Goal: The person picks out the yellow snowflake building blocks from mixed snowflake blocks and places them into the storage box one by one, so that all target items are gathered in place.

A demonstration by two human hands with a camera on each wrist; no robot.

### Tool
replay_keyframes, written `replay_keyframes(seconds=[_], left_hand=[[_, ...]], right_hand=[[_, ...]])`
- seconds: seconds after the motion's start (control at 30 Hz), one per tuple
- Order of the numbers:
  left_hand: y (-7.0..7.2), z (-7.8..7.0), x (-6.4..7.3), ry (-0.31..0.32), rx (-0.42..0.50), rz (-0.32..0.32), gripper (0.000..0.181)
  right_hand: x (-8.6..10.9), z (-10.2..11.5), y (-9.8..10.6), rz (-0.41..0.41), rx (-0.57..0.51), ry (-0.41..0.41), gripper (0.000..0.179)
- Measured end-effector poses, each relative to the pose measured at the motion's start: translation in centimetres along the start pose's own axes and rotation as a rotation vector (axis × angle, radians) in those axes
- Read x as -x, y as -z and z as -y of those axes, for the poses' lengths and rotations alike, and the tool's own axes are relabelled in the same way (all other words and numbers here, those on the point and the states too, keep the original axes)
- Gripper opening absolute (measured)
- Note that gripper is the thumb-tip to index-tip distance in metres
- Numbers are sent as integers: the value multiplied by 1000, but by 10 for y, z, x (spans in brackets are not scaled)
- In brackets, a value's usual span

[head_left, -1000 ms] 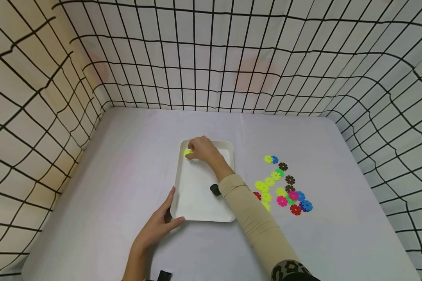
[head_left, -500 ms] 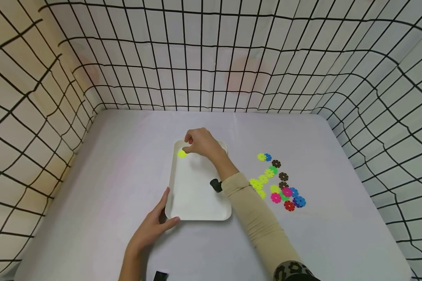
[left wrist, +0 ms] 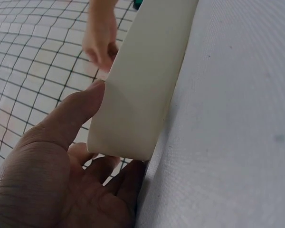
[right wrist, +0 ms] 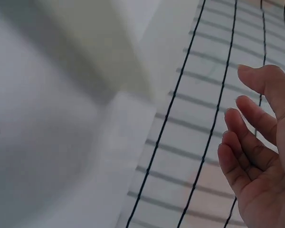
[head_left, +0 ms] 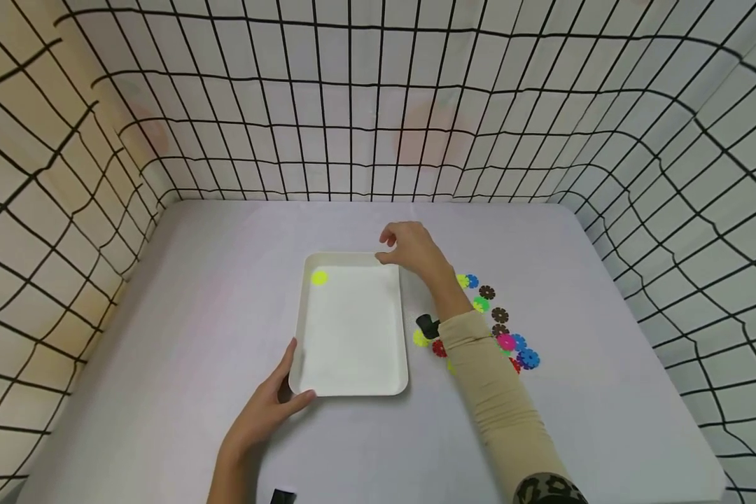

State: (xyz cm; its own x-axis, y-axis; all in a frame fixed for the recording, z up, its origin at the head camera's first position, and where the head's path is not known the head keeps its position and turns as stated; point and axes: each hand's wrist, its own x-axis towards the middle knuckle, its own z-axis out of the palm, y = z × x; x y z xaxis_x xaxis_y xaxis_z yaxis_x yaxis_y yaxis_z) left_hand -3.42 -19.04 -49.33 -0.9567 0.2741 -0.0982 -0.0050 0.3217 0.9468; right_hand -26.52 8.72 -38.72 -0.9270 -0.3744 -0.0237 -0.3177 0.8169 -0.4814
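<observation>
A white rectangular tray (head_left: 353,336) lies on the table with one yellow disc (head_left: 319,278) near its far left corner. My left hand (head_left: 264,402) holds the tray's near left corner. In the left wrist view the thumb (left wrist: 78,111) lies at the tray's rim, and the other fingers reach past its corner. Over the tray's far right corner hangs my right hand (head_left: 412,246), its fingers loosely bent and holding nothing. The right wrist view shows that same hand (right wrist: 261,152) with thumb and fingers apart.
Right of the tray lie several notched flower-like discs, among them blue (head_left: 529,358), pink (head_left: 506,341), brown (head_left: 500,315) and green ones; my right forearm (head_left: 498,406) covers part of them. Black wire mesh (head_left: 353,105) stands behind the table and at both sides.
My right hand has let go of the yellow disc, which stays on the tray, and has moved right to the tray's far right corner. The left hand keeps its hold.
</observation>
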Motion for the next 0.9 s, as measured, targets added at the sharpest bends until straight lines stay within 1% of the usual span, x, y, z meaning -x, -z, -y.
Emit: replay_keyframes(seconds=[0.17,0.23,0.37,0.43,0.57,0.67,0.8,0.9], left_hand=[[1,-2,1,13,1,-5,96],[1,-2,1,8,1,-7,96],[0,-2,0,-1,6,0,96],[0,-2,1,5,2,0,95],[0,-2,2,27,6,0,94],[0,-3,2,28,6,0,94],[0,-3,2,27,7,1,94],[0,-3,2,29,14,2,94]], right_hand=[[14,-46,9,-62,-7,-71,36],[20,-63,11,-83,-3,-100,35],[32,-94,14,-96,1,-172,34],[37,-107,14,-90,4,-194,33],[45,-123,11,-52,-14,-220,32],[51,-133,7,-17,-54,-231,31],[57,-148,1,19,-83,-221,33],[60,-156,0,40,-73,-213,37]])
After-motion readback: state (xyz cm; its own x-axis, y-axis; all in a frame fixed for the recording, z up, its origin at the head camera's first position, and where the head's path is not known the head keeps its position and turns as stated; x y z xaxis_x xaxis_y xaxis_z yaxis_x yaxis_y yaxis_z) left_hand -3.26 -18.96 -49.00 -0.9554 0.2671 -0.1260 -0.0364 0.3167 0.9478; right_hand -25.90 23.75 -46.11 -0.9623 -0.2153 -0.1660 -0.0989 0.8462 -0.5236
